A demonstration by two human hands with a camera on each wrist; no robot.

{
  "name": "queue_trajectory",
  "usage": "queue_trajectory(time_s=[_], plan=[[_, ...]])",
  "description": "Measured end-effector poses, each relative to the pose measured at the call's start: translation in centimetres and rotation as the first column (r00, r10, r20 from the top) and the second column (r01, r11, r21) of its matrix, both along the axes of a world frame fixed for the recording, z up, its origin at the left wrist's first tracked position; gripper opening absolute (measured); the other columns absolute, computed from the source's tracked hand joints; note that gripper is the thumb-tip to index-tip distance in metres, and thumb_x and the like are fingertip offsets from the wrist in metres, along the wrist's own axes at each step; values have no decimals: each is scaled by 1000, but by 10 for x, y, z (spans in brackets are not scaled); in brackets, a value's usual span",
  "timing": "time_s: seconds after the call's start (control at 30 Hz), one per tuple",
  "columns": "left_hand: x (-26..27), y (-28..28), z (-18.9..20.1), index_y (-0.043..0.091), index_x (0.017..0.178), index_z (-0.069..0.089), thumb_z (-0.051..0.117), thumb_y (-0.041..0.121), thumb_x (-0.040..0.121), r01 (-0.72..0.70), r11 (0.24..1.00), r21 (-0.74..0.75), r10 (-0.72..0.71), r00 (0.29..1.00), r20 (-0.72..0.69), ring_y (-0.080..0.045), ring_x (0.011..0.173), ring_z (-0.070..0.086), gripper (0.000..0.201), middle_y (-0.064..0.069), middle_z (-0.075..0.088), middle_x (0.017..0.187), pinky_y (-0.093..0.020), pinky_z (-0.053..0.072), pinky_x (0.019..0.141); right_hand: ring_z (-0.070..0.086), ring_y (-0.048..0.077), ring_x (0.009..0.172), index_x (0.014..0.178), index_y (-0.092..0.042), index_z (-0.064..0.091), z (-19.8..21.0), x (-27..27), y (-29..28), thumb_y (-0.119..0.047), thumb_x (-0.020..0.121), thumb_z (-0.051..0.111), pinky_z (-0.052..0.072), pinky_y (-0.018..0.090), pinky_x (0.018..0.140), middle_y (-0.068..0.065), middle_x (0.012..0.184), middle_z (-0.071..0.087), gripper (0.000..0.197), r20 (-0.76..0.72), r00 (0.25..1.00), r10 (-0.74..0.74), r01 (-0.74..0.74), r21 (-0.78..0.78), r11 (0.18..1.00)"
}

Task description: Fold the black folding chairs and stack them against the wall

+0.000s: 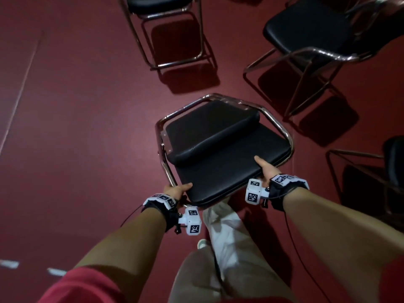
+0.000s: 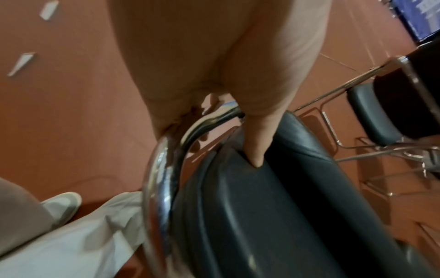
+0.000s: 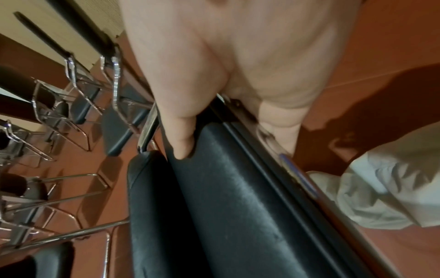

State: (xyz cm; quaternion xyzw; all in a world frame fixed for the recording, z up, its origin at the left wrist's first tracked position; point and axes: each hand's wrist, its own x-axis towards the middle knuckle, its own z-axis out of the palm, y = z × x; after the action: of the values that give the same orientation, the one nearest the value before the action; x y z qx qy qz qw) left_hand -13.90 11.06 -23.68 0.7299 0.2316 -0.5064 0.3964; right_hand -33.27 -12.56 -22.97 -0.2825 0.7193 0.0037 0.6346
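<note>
- While you carry the folded chair [image 1: 220, 149] above the red floor [image 1: 76, 127], keep both grips closed on its seat edge: left hand [image 1: 176, 190], right hand [image 1: 265, 169].
- Hold it level, clear of the standing chairs [image 1: 306, 29].

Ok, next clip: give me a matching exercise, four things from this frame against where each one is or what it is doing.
Things:
1. folded chair
2. left hand
3. right hand
4. unfolded chair

Places or states:
A. stands open on the red floor, upper right in the head view
B. grips the folded chair's right side
C. carried between both hands
D. grips the chrome frame, thumb on the seat

Pairs: 1-C, 2-D, 3-B, 4-A
</note>
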Motion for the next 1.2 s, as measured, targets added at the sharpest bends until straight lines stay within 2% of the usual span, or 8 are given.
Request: queue_trajectory(time_s=[0.07, 0.17, 0.23, 0.4, 0.57, 0.77, 0.97, 1.2], plan=[[-24, 13, -24, -8, 110, 58, 91, 14, 66, -37, 999, -3, 37, 999, 34, -41, 92, 70, 59, -22, 68, 97, -63, 58, 78, 69, 46, 95, 97, -12, 72, -26, -27, 16, -64, 35, 90, 50, 67, 85, 23, 101, 72, 83, -17, 1000, -20, 20, 16, 1000], [-55, 30, -69, -8, 95, 65, 93, 23, 58, -75, 997, -3, 75, 996, 45, -40, 86, 72, 56, -22, 72, 91, -63, 58, 76, 64, 39, 83, 100, -8, 70, -35, -50, 37, -58, 63, 83, 53, 52, 83, 19, 91, 68, 63, -1, 999, -33, 33, 36, 999], [-76, 47, -111, -8, 106, 63, 94, 34, 45, -122, 992, -8, 123, 991, 55, -38, 85, 73, 81, -23, 73, 96, -63, 59, 74, 66, 35, 84, 107, -10, 71, -67, -74, 51, -53, 68, 83, 54, 51, 83, 14, 94, 71, 59, 42, 997, -58, 56, 42, 998], [-130, 65, -172, -2, 140, 40, 87, 22, 72, -204, 979, -25, 205, 977, 62, -39, 98, 69, 86, -28, 63, 122, -55, 59, 76, 72, 37, 92, 119, -14, 67, -181, -139, 62, -50, 41, 96, 56, 52, 87, 12, 109, 73, 91, 37, 989, -143, 140, 69, 988], [-185, 79, -255, 9, 118, 47, 92, 31, 40, -210, 977, 49, 202, 971, 130, -36, 99, 69, 93, -20, 65, 115, -56, 57, 87, 74, 26, 84, 117, -12, 66, -231, -177, 85, -45, 87, 70, 57, 37, 68, 11, 106, 74, 45, 132, 977, -166, 146, 148, 978], [-244, 95, -338, 9, 116, 47, 92, 34, 35, -159, 980, 116, 133, 969, 209, -35, 103, 68, 96, -12, 66, 110, -57, 55, 91, 72, 24, 61, 106, -8, 68, -318, -226, 93, -47, 86, 71, 55, 33, 51, 8, 80, 75, 43, 44, 992, -114, 102, 220, 970], [-280, 115, -405, 9, 121, 44, 87, 5, 70, -81, 988, 132, 48, 971, 235, -31, 99, 65, 67, -6, 62, 100, -49, 56, 86, 64, 19, 48, 104, -8, 68, -399, -266, 108, -53, 85, 69, 50, 25, 47, 6, 77, 69, 49, 6, 1000, -19, 16, 261, 965], [-298, 149, -470, 12, 131, 44, 87, 29, 54, -36, 984, 177, 3, 983, 186, -29, 105, 67, 89, -3, 65, 112, -52, 56, 92, 57, 19, 55, 94, -10, 69, -481, -298, 137, -72, 67, 72, 42, 27, 56, 4, 72, 66, 67, -57, 991, 125, -96, 363, 927]])
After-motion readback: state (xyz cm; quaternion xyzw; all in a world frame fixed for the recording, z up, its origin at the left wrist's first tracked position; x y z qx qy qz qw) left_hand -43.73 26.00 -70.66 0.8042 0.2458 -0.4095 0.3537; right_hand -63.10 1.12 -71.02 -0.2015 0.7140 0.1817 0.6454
